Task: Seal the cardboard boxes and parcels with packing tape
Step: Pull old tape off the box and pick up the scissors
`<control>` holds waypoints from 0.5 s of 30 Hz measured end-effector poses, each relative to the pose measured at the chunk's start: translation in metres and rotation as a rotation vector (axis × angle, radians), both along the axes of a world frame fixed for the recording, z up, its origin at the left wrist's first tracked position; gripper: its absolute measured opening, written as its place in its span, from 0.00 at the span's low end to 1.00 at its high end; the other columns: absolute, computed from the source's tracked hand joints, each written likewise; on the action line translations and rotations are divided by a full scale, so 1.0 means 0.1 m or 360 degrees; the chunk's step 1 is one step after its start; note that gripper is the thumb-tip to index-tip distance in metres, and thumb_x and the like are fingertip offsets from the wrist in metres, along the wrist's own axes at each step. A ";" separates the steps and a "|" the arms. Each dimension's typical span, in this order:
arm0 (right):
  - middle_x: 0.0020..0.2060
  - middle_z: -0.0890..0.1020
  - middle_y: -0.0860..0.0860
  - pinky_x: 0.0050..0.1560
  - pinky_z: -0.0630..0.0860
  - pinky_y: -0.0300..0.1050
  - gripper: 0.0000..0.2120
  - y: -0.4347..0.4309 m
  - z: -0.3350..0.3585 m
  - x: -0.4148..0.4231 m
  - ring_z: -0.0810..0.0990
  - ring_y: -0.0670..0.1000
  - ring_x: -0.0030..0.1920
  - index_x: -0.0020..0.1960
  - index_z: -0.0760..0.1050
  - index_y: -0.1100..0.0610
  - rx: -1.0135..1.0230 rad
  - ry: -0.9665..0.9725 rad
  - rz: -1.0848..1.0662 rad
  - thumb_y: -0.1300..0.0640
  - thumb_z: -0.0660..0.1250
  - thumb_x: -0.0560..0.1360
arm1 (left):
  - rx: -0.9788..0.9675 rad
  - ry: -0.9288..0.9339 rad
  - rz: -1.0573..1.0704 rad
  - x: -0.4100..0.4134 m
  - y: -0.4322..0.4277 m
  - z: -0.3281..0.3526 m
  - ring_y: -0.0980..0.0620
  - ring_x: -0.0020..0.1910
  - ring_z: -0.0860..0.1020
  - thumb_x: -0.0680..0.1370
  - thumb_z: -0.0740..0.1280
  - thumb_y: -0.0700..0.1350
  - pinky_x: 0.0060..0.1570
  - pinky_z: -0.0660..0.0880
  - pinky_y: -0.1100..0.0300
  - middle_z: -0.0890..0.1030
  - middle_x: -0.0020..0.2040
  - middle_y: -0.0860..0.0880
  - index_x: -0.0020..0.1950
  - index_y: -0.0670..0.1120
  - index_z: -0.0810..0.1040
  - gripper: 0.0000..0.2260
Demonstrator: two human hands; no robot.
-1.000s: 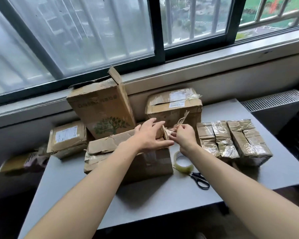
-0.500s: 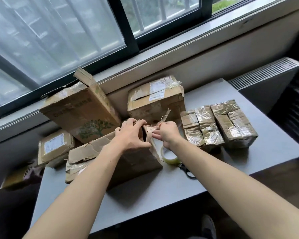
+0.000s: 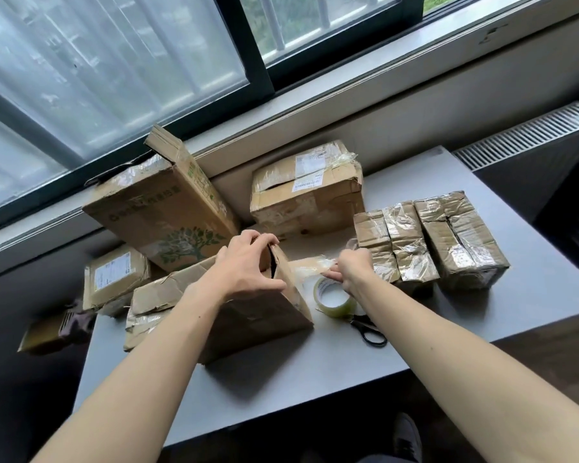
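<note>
Cardboard box (image 3: 248, 315) in the middle of the desk (image 3: 315, 379): the left hand (image 3: 244, 265) grips its end flap, fingers curled. The right hand (image 3: 353, 265) pinches a clear tape strip (image 3: 310, 267).

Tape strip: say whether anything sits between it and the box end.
Nothing visible. The right hand pinches the tape strip, which reaches the box end that the left hand grips; the tape roll lies below it.

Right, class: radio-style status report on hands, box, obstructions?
Left hand grips end flap of front box. Right hand pinches tape strip beside it. Tape roll, scissors alongside, not blocking.
</note>
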State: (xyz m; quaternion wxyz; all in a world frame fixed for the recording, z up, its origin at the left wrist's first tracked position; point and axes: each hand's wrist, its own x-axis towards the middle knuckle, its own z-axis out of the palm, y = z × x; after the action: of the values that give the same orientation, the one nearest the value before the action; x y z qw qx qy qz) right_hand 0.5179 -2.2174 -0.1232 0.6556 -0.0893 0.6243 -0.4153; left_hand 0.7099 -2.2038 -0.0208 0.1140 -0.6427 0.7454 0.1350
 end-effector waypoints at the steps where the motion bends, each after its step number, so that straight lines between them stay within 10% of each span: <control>1: 0.56 0.78 0.64 0.36 0.84 0.47 0.22 0.00 -0.06 -0.06 0.84 0.58 0.39 0.75 0.60 0.63 -0.0001 0.0005 -0.0037 0.68 0.50 0.81 | 0.0005 0.0017 0.0011 0.03 0.01 0.02 0.46 0.70 0.63 0.61 0.71 0.68 0.70 0.64 0.43 0.64 0.70 0.50 0.71 0.60 0.65 0.40; 5: 0.63 0.76 0.67 0.31 0.80 0.41 0.20 0.01 -0.06 -0.10 0.82 0.62 0.56 0.71 0.65 0.70 -0.0141 0.0157 0.0143 0.67 0.58 0.81 | 0.0025 0.0057 0.0007 0.12 0.01 0.09 0.46 0.70 0.63 0.58 0.65 0.71 0.71 0.64 0.44 0.64 0.70 0.50 0.71 0.60 0.65 0.43; 15: 0.47 0.81 0.62 0.31 0.82 0.43 0.09 0.09 0.11 0.03 0.81 0.52 0.33 0.51 0.72 0.60 -0.0631 0.0144 0.0342 0.59 0.55 0.86 | 0.0120 -0.0239 0.0045 0.14 0.15 0.00 0.45 0.72 0.60 0.67 0.64 0.76 0.71 0.59 0.42 0.61 0.71 0.50 0.62 0.63 0.71 0.29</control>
State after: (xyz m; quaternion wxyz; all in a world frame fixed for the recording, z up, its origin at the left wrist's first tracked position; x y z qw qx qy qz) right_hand 0.5207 -2.2085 -0.1124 0.6371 -0.3009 0.5460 -0.4531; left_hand 0.7240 -2.1885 -0.0205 0.1917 -0.6567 0.7200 0.1160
